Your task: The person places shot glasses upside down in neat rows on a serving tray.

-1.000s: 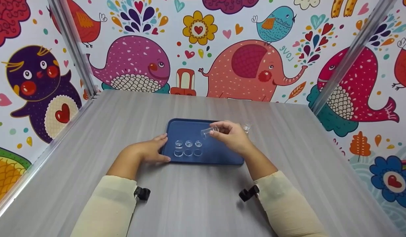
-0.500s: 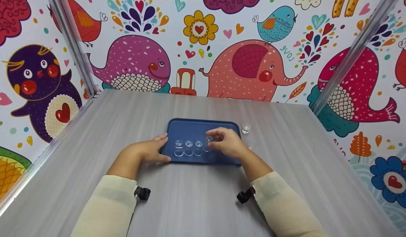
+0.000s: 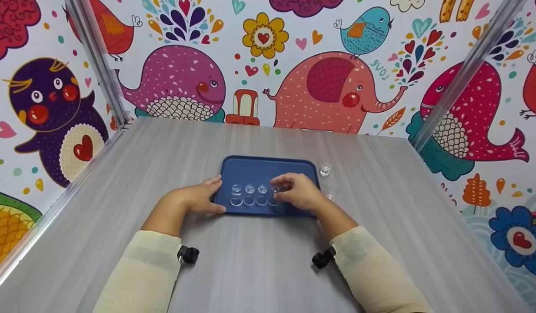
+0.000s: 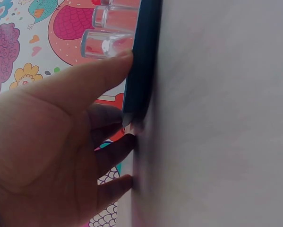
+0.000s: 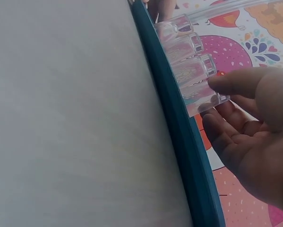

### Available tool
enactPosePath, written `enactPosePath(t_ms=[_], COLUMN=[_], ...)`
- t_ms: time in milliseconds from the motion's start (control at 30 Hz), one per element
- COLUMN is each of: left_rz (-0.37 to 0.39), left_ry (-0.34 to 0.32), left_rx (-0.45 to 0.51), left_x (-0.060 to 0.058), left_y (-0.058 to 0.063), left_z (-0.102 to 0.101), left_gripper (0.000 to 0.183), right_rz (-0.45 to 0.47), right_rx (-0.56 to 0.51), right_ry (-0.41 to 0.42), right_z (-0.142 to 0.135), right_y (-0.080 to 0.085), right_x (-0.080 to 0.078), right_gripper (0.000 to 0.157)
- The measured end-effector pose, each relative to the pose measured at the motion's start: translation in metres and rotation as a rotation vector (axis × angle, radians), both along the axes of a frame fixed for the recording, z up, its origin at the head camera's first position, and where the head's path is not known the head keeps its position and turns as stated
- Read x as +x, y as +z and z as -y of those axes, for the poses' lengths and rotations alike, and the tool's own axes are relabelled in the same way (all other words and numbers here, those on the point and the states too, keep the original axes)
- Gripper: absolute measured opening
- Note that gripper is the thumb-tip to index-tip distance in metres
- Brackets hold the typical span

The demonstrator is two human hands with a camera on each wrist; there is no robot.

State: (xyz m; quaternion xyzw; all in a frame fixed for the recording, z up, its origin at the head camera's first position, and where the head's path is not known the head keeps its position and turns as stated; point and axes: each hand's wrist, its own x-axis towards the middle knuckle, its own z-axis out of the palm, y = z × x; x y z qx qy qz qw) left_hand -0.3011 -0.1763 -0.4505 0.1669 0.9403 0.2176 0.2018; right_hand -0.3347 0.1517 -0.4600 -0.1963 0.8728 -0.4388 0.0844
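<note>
Several clear shot glasses [image 3: 249, 195] stand upside down in a row on a blue tray [image 3: 250, 167]. My right hand [image 3: 299, 191] pinches the rightmost glass [image 5: 198, 97] between thumb and fingers. That glass stands mouth down on the tray beside its neighbours. At the tray's left end rests my left hand [image 3: 198, 199], its thumb touching the front left corner. In the left wrist view, the left thumb [image 4: 117, 66] lies against the tray's rim and the other fingers are spread beside the corner.
To the right of the tray, a clear glass [image 3: 325, 169] stands on the grey table [image 3: 250, 261]. Another faint clear glass [image 3: 331, 192] is partly hidden behind the right hand. Patterned walls enclose the table at the back and sides.
My right hand has brought the tilted glass down and left, and set it mouth down at the right end of the row. The left hand has stayed in place.
</note>
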Motion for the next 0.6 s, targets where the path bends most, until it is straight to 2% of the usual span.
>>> enactPosePath(t_ms=[133,267,400,600], left_rz=[0.000,-0.002,-0.011,0.006], left_ry=[-0.003,-0.007,-0.014,0.004], left_rx=[-0.004,0.001,-0.001,-0.005], left_x=[-0.001,-0.002,-0.003,-0.002], left_y=[0.001,-0.001,-0.002,-0.001], left_z=[0.000,0.000,0.000,0.001], left_gripper=[0.100,0.099,0.099,0.099], right_rz=[0.011,0.022,0.031,0.073], right_rx=[-0.062,-0.124,-0.128,-0.115], right_ry=[0.014,-0.020,-0.075,-0.145], right_z=[-0.005,-0.016,-0.031,-0.058], right_y=[0.007,0.017,0.026,0.029], right_x=[-0.001,0.000,0.000,0.002], right_gripper=[0.045,0.047,0.048,0.050])
